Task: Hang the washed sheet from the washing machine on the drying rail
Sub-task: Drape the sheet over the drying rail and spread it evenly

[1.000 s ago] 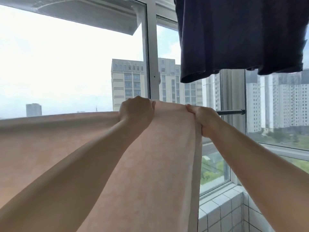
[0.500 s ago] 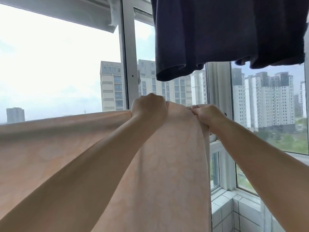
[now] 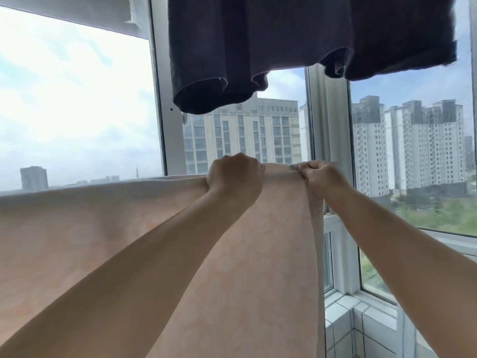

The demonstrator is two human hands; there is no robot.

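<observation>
both hands [image 3: 235, 177] on sheet [image 3: 103, 228]

bright daylight through the window [image 3: 77, 99] — sky nearly blown out, edges bowed, slightly soft.

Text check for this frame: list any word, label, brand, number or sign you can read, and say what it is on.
None can be read.
Peach sheet, gripped by left hand and right hand: faint woven pattern only, no lettering.
Dark garment hanging above: no tag or print visible.
Buildings outside the window: any signs are too small to make out.
</observation>
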